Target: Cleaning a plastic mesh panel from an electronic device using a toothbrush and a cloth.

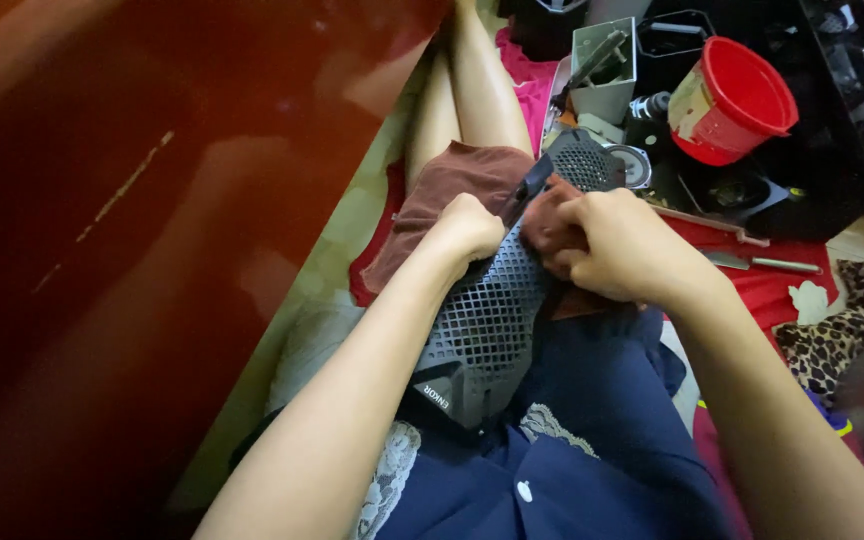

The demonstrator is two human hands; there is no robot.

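The person sits on the floor with legs stretched forward, and a dark grey lattice mesh panel [487,310] lies lengthwise across the lap, which props it up while both hands work on it. The left hand [467,228] is closed into a fist at the panel's upper left edge, apparently pinning it so it does not slide; what its fingers clasp underneath cannot be seen. The right hand [617,245] is curled shut around a bunched brown cloth [550,222], pressing it against the mesh near the top, where a black clip-like piece [530,186] sticks out. More of the same brown fabric [452,185] drapes over the thigh beneath the panel.

To the right, on a red mat [782,285], sit a red bucket [737,100], a grey open box with tools [604,65], black trays [752,190] and a knife-like tool [762,263]. A leopard-print fabric [842,320] lies at the far right.
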